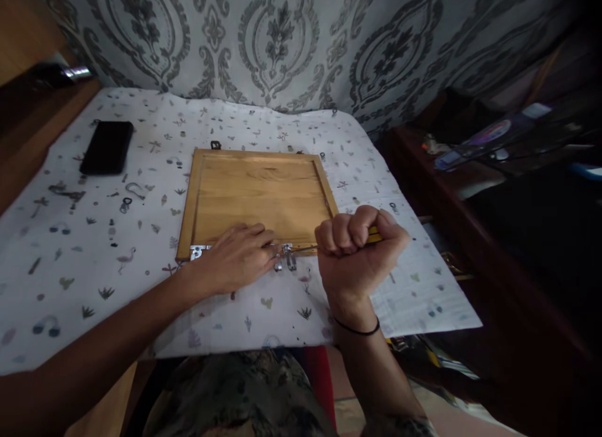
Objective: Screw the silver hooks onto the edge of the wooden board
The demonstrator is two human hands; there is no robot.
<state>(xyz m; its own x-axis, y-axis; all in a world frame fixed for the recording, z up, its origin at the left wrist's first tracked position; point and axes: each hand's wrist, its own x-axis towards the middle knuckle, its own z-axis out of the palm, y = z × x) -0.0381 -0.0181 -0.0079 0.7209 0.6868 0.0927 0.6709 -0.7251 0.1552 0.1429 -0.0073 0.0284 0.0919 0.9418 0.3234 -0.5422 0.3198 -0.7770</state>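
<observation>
A shallow wooden box or framed panel (263,195) lies flat on the cloth-covered table, with metal fittings along its near edge. My left hand (242,255) rests over that edge, fingers bent and pressed together, their tips at a small silver latch (278,266); my thumb is hidden. Just to the right hangs another silver latch piece (291,260). My right hand (355,255) is closed in a fist around the yellow-and-black handle of a screwdriver (375,236). Its thin shaft points left, with the tip at the latch piece. A silver fitting (197,251) sits at the left corner.
A black phone (107,147) lies at the table's back left. Small dark metal fittings (126,204) are scattered on the printed white cloth (155,286). Behind hangs a patterned curtain (277,42). To the right, a plastic bottle (493,136) lies on a dark red surface.
</observation>
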